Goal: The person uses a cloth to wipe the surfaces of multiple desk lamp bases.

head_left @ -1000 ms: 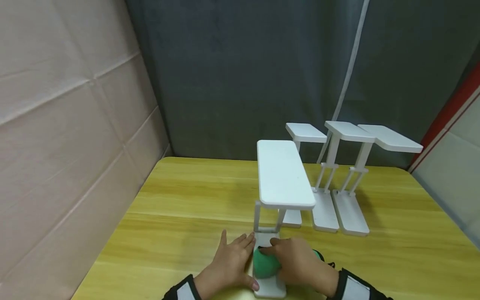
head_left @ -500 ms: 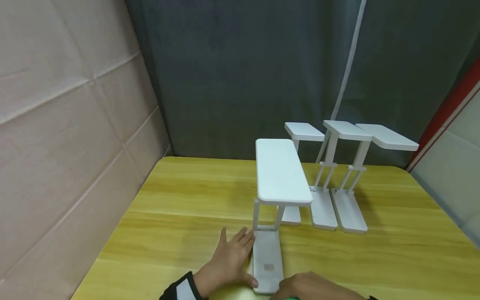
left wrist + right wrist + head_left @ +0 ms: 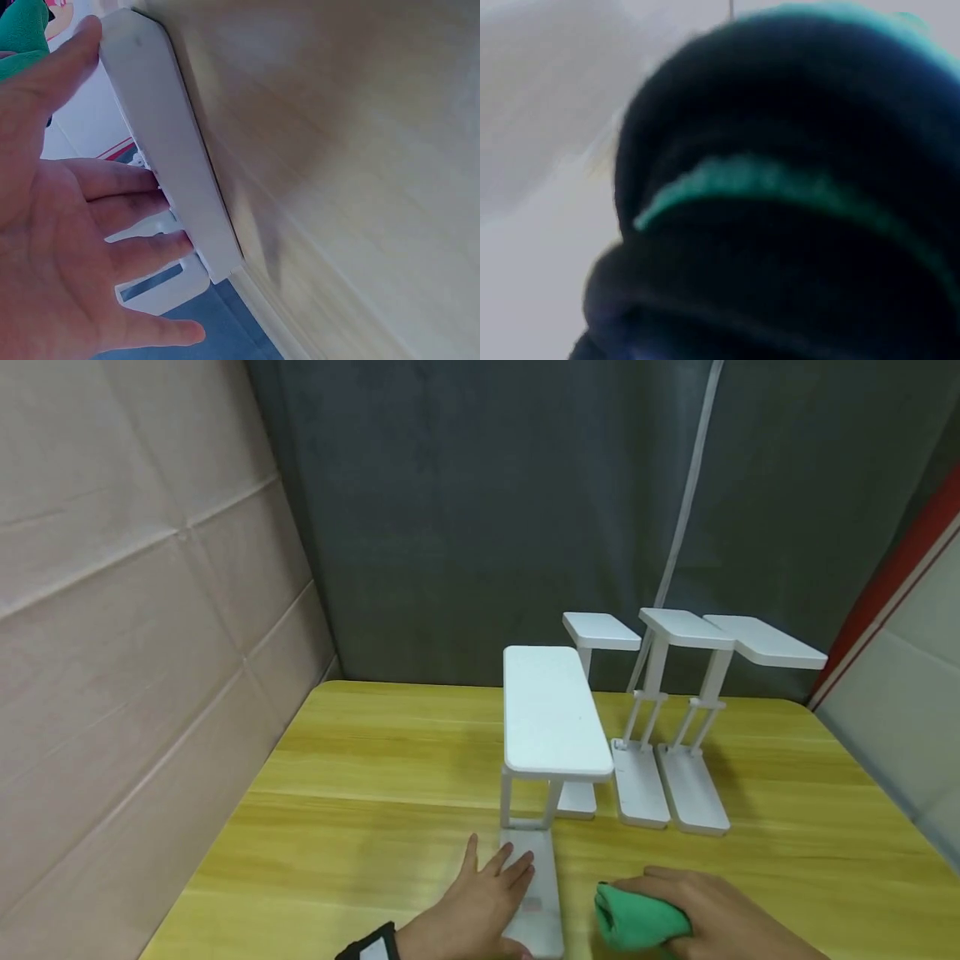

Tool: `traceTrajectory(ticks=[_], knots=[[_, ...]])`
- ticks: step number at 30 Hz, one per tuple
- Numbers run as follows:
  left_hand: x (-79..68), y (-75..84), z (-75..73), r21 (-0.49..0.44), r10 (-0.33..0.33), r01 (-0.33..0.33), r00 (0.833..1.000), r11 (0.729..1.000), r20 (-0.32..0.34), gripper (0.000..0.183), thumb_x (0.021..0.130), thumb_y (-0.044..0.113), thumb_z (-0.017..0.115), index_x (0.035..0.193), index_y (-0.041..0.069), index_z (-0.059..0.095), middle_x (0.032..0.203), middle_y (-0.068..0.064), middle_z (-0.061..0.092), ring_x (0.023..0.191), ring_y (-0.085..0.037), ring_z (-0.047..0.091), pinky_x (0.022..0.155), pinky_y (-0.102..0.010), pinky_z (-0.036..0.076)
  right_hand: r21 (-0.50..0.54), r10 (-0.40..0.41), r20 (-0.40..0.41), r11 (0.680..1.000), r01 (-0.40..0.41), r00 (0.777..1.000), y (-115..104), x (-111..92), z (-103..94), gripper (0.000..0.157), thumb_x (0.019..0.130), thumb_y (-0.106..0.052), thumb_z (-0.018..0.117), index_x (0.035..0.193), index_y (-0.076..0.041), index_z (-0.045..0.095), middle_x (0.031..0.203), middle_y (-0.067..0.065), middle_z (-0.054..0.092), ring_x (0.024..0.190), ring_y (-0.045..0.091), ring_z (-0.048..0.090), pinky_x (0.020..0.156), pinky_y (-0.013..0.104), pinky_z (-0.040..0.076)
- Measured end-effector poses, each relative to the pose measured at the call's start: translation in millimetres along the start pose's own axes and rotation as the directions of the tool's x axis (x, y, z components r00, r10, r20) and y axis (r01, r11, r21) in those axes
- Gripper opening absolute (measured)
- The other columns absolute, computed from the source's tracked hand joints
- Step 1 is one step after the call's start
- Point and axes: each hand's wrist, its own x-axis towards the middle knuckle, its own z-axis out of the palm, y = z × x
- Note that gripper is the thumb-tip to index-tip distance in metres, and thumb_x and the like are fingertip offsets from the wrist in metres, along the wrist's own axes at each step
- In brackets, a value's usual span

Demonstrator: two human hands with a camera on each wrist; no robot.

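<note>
A white folding phone stand [image 3: 555, 714] stands unfolded near the table's front edge, its top plate tilted above a flat base [image 3: 538, 893]. My left hand [image 3: 480, 902] rests over the base's left side with fingers spread and fairly straight. In the left wrist view, the fingertips and thumb of that hand [image 3: 75, 247] lie along the base's edge [image 3: 161, 127]. To the right of the base, my right hand [image 3: 708, 914] grips a bunched green cloth [image 3: 637, 918], low over the table. The right wrist view is dark and blurred, filled mostly by the cloth [image 3: 757, 176].
Three similar white stands stand unfolded in a group behind and to the right: one partly hidden stand [image 3: 600, 631], a middle one [image 3: 641, 785] and a right one [image 3: 693, 789]. The yellow wood-grain table [image 3: 375, 760] ends at a dark curtain [image 3: 450, 527].
My right hand has drawn the green cloth off the stand's base, toward the front, then out to the right. My left hand has shifted right, further onto the base.
</note>
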Motion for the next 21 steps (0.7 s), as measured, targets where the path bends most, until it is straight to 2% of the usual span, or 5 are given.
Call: traceTrajectory(ticks=[7,10,13,17,21], knots=[[-2.1,-14.6,-6.1,-0.061,-0.046,0.049,0.998,0.997,0.036,0.092,0.074,0.070,0.061,0.138,0.005,0.050,0.145,-0.006,0.043,0.133,-0.030,0.039,0.094,-0.074,0.026,-0.032,0.070,-0.014,0.997,-0.070,0.997,7,-4,-0.2,0.048,0.076,-0.017,0.074,0.123,-0.024,0.063,0.105,-0.017,0.060,0.080,0.001,0.054,0.066,0.027,0.050],[-1.7,-25.4,-7.8,-0.079,-0.081,0.086,0.994,0.993,0.073,0.093,0.072,0.069,0.064,0.140,0.007,0.048,0.147,-0.005,0.040,0.135,-0.028,0.036,0.095,-0.074,0.024,-0.033,0.064,-0.005,0.997,-0.065,0.998,11,-5,0.7,0.049,0.076,-0.017,0.074,0.123,-0.023,0.063,0.104,-0.017,0.059,0.080,0.000,0.053,0.065,0.026,0.048],[0.1,-36.1,-8.8,-0.093,-0.106,0.116,0.988,0.989,0.108,0.093,0.071,0.067,0.067,0.141,0.008,0.046,0.149,-0.003,0.037,0.137,-0.026,0.033,0.098,-0.074,0.020,-0.018,0.049,0.020,0.999,-0.048,0.999,15,-7,2.6,0.048,0.079,-0.025,0.074,0.125,-0.020,0.062,0.101,-0.019,0.057,0.079,-0.001,0.051,0.063,0.025,0.047],[6.8,-48.5,-10.3,-0.104,-0.130,0.146,0.981,0.984,0.145,0.093,0.070,0.063,0.069,0.142,0.009,0.045,0.150,-0.002,0.035,0.138,-0.026,0.031,0.099,-0.073,0.018,-0.008,0.070,0.041,0.998,-0.069,0.997,20,-11,7.7,0.050,0.082,-0.039,0.072,0.127,-0.022,0.061,0.097,-0.020,0.055,0.077,-0.001,0.049,0.060,0.024,0.044],[18.3,-59.3,-12.0,-0.097,-0.166,0.186,0.969,0.978,0.185,0.094,0.069,0.060,0.071,0.143,0.010,0.044,0.152,-0.001,0.033,0.139,-0.025,0.029,0.101,-0.072,0.016,-0.019,0.112,0.031,0.994,-0.112,0.993,23,-19,11.7,0.052,0.083,-0.044,0.071,0.129,-0.025,0.059,0.097,-0.020,0.055,0.077,-0.001,0.049,0.060,0.024,0.043]])
